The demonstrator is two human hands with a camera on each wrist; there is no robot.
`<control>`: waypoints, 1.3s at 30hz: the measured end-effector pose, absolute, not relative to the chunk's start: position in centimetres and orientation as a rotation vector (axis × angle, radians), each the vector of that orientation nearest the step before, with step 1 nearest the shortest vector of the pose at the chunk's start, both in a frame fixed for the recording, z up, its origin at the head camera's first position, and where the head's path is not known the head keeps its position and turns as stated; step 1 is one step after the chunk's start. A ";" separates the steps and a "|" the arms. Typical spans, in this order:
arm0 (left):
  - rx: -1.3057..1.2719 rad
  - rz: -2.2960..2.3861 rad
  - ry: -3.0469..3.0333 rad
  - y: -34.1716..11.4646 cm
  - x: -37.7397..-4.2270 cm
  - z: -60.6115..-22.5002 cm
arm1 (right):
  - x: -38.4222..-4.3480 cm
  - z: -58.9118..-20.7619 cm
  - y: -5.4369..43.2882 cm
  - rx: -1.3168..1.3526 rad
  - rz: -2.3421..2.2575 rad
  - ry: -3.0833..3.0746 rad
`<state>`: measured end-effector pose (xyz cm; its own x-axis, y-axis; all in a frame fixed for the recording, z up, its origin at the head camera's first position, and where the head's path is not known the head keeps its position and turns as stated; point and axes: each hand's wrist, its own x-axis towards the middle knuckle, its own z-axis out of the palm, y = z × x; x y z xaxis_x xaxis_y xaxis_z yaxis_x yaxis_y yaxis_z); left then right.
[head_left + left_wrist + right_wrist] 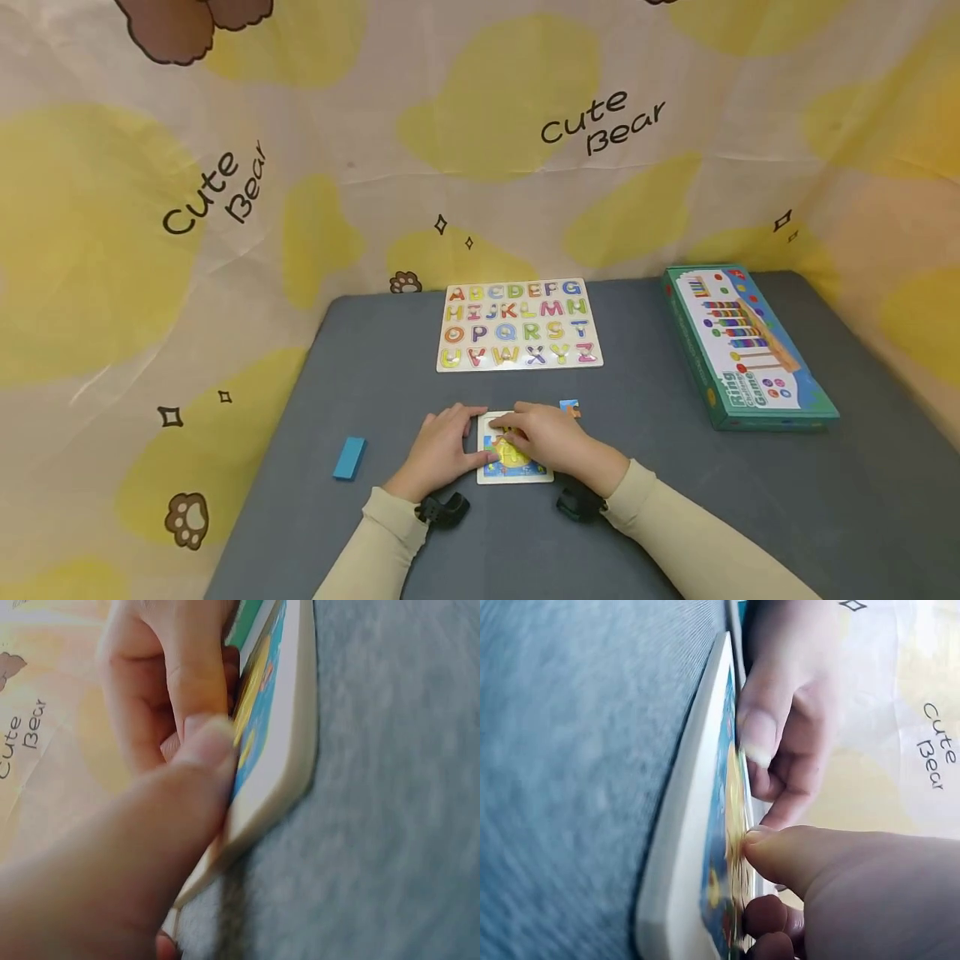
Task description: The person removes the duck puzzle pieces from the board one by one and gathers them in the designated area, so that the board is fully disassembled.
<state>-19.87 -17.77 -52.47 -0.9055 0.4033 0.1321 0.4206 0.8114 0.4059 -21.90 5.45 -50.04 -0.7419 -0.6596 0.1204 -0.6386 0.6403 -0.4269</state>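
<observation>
A small jigsaw puzzle (516,479) in a white-rimmed tray lies flat, its picture yellow and blue. My left hand (444,446) holds the tray at its left side, thumb (202,750) on the picture and other fingers along the far left edge. From the right, my right hand (551,435) reaches over the picture, its thumb (780,851) and bent fingertips touching the pieces. That hand covers the puzzle's upper right part; I cannot tell whether a piece is pinched there. A loose puzzle piece (570,407) lies just beyond the right hand.
Behind the puzzle lies an alphabet board (519,326) with coloured letters. A green toy box (750,346) with a xylophone picture stands at the right. At the left is a blue rectangular block (349,458). The grey table (390,358) backs onto a printed cloth.
</observation>
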 end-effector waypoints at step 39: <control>-0.634 -0.732 -2.963 -17.3 -20.2 -52.2 | -23.5 -50.4 7.0 -0.906 -1.299 2.573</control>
<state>-20.15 -17.30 -52.24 -0.9169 0.3811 0.1182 0.3923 0.8071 0.4413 -23.46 6.97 -50.44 -0.8134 -0.5608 0.1545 -0.4573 0.4524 -0.7656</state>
